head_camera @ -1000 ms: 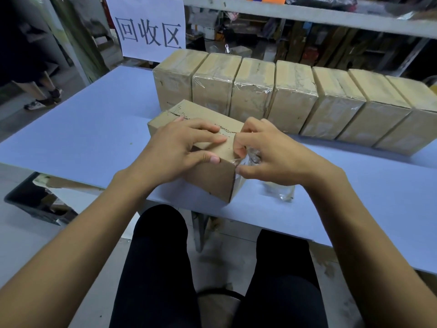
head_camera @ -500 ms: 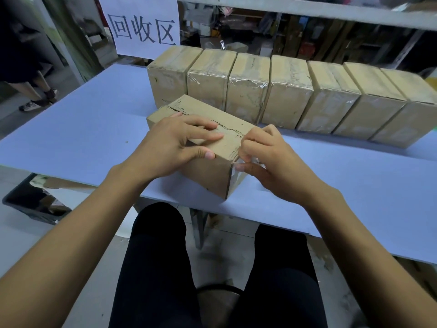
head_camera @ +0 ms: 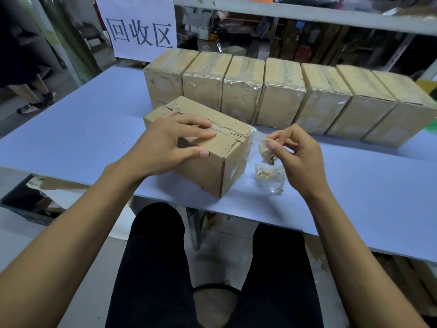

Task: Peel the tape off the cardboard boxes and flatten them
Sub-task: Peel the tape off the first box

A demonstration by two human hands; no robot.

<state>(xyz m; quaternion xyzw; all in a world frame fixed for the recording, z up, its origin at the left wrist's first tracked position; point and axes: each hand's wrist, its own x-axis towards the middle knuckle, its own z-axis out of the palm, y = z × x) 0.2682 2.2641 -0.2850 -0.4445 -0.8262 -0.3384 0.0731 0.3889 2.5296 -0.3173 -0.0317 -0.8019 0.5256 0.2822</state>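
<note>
Cardboard, brown: rectangular box sits at near edge of pale blue bench, torn seam along top; left hand rests on top of it, fingers straight, thumb against near side; right hand just right of box, fingers pinching clear tape strip still stuck to box's right end; crumpled tape wad lies on bench below it; row of seven taped cardboard boxes stands behind; white sign with black characters beyond.
</note>
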